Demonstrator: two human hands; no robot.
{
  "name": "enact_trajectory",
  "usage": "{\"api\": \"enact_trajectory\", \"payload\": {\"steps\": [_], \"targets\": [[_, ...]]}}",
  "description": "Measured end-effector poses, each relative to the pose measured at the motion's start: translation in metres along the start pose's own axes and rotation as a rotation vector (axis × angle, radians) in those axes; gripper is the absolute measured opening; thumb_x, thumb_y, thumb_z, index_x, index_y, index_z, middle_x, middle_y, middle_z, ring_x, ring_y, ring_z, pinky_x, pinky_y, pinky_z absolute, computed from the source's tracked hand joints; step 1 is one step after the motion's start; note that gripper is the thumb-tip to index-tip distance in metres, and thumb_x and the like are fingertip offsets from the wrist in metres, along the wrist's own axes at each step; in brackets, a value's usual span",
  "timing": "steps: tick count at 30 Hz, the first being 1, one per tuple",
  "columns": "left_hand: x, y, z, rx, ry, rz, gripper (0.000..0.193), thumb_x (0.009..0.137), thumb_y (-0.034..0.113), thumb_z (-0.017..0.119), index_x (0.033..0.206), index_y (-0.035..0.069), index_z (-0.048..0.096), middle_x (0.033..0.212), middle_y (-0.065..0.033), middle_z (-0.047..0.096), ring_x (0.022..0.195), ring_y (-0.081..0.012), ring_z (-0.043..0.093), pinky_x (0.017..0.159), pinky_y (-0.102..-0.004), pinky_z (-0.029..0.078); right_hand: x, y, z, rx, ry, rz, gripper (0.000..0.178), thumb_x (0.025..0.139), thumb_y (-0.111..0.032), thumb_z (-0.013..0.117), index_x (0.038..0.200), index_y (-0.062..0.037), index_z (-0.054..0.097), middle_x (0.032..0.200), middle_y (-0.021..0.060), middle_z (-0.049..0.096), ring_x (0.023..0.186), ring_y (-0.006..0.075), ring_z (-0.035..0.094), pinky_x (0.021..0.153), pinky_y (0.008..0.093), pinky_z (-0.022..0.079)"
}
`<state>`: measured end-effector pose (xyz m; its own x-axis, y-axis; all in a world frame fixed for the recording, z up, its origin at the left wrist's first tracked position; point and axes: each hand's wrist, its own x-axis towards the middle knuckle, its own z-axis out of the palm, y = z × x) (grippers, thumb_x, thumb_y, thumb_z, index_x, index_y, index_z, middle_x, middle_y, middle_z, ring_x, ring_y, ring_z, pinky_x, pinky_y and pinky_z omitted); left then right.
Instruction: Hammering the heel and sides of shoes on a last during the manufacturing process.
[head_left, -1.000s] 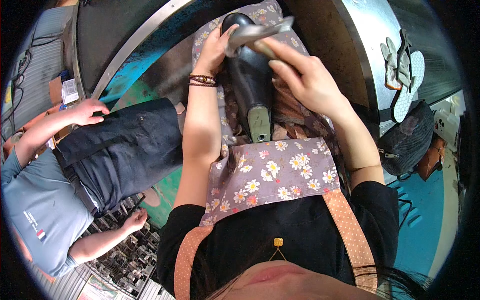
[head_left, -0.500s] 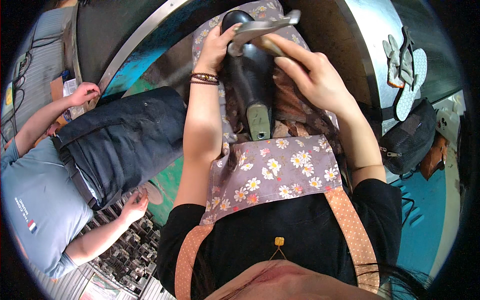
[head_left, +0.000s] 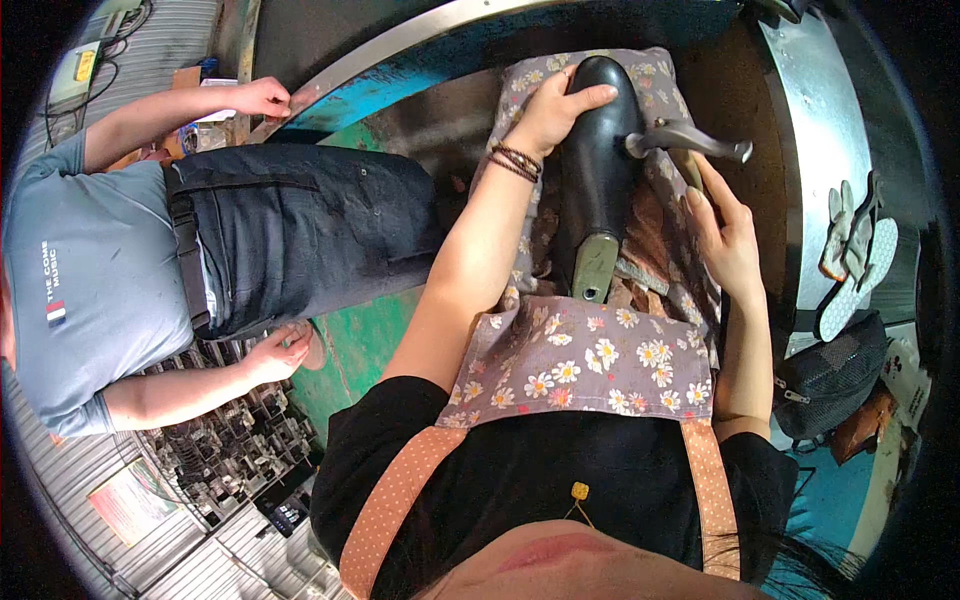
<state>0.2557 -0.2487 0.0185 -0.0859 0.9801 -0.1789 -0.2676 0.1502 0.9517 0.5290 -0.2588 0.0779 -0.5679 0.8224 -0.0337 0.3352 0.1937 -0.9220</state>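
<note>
A black leather shoe upper [head_left: 603,150] is stretched on a green shoe last [head_left: 596,265], lying on my lap with its toe away from me. My left hand [head_left: 560,112] is closed round the toe part, thumb on top. My right hand [head_left: 725,230] grips the handle of a metal shoemaker's hammer [head_left: 695,135] to the right of the shoe. One end of the hammer head is at the shoe's right side; whether it touches, I cannot tell. The handle is partly hidden by my fingers.
A daisy-patterned apron [head_left: 600,365] covers my lap. On my left stands a co-worker [head_left: 110,250], one hand [head_left: 262,98] at a curved metal edge [head_left: 400,45]. Gloves [head_left: 845,235] and a sandal [head_left: 868,275] lie on the right-hand metal surface, above a black mesh bag [head_left: 835,375].
The hammer, blurred above the shoe before, is now lower at its right side. The shoe and both hands appear further right, as the whole view has shifted.
</note>
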Motion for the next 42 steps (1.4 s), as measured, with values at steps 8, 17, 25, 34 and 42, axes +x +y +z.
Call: {"api": "enact_trajectory", "payload": {"steps": [8, 17, 25, 34, 42], "targets": [[-0.045, 0.009, 0.01, 0.973, -0.218, 0.599, 0.044, 0.092, 0.031, 0.053, 0.132, 0.013, 0.056, 0.153, -0.014, 0.03, 0.145, -0.0372, 0.014, 0.116, -0.0456, 0.008, 0.017, 0.017, 0.037, 0.49, 0.233, 0.156, 0.043, 0.098, -0.021, 0.054, 0.138, -0.0079, 0.048, 0.079, -0.0073, 0.054, 0.062, 0.0014, 0.041, 0.053, 0.0169, 0.035], [-0.126, 0.024, 0.05, 0.845, -0.367, 0.529, 0.056, 0.079, 0.064, 0.062, 0.101, 0.012, 0.066, 0.108, -0.0052, 0.064, 0.119, -0.0274, 0.052, 0.113, -0.0514, 0.015, 0.019, 0.024, 0.042, 0.732, 0.233, 0.281, 0.044, 0.098, -0.025, 0.055, 0.139, -0.0106, 0.047, 0.063, -0.0072, 0.044, 0.052, 0.002, 0.038, 0.045, 0.0192, 0.032], [-0.15, 0.021, 0.078, 0.78, -0.163, 0.437, 0.02, 0.075, 0.017, 0.073, 0.093, 0.013, 0.068, 0.083, 0.0017, 0.066, 0.092, -0.0209, 0.06, 0.104, -0.0428, 0.031, 0.01, 0.018, 0.033, 0.708, 0.223, 0.273, 0.041, 0.098, -0.024, 0.053, 0.137, -0.0107, 0.048, 0.063, -0.0067, 0.045, 0.052, 0.0023, 0.04, 0.046, 0.0189, 0.033], [-0.155, 0.012, 0.094, 0.828, -0.018, 0.646, 0.019, 0.076, 0.015, 0.076, 0.093, 0.013, 0.067, 0.082, -0.0001, 0.067, 0.084, -0.0201, 0.062, 0.084, -0.0384, 0.043, -0.024, 0.011, 0.007, 0.464, 0.095, 0.155, 0.041, 0.099, -0.019, 0.052, 0.136, -0.0028, 0.048, 0.082, 0.0006, 0.055, 0.067, 0.0053, 0.046, 0.061, 0.0217, 0.042], [-0.152, 0.004, 0.086, 0.744, 0.01, 0.785, 0.031, 0.068, 0.016, 0.083, 0.09, 0.011, 0.062, 0.08, -0.0002, 0.065, 0.085, -0.0216, 0.063, 0.078, -0.0378, 0.045, -0.048, -0.025, -0.029, 0.335, 0.01, 0.179, 0.04, 0.098, -0.015, 0.051, 0.134, 0.0008, 0.046, 0.119, 0.018, 0.063, 0.111, 0.0215, 0.061, 0.092, 0.0314, 0.045]]}}
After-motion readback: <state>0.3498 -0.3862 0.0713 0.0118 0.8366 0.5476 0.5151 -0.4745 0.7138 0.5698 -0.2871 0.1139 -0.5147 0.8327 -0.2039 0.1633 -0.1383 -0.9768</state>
